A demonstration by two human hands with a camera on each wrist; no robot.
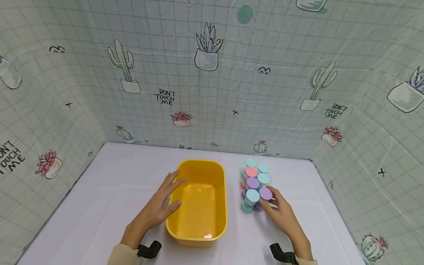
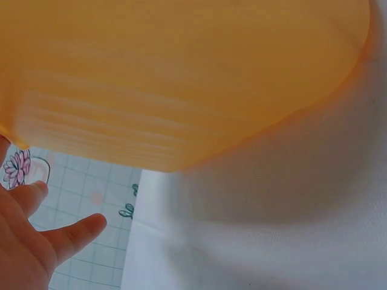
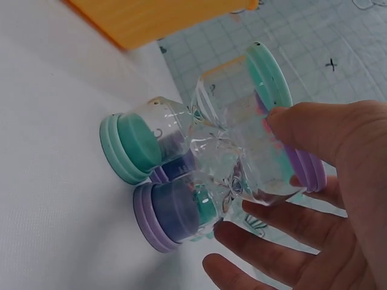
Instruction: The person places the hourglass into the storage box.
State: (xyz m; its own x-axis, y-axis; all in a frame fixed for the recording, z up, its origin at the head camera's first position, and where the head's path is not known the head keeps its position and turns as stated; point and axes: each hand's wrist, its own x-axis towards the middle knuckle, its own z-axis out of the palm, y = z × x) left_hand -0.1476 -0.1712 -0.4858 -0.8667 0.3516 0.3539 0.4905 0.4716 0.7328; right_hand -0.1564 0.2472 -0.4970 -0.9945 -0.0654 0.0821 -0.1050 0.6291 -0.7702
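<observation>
At the right, sand timers with coloured caps stand close together in two rows. My right hand [image 1: 281, 211] holds the front right one, a purple-capped sand timer [image 1: 265, 194], with thumb and fingers about its upper part; it stands upright. Beside it is a teal-capped sand timer [image 1: 253, 197], its clear glass body showing in the right wrist view. My left hand [image 1: 160, 204] has its fingers spread over the left rim of a yellow plastic basin [image 1: 198, 206], holding nothing. Whether its fingertips touch the rim I cannot tell. The basin's outer wall [image 2: 181, 78] fills much of the left wrist view.
Behind the front pair stand more sand timers, among them a pink-capped one [image 1: 251, 172] and another purple one [image 1: 253, 183]. A white cloth [image 1: 109, 184] covers the table. Patterned curtain [image 1: 225, 92] closes off the back and both sides.
</observation>
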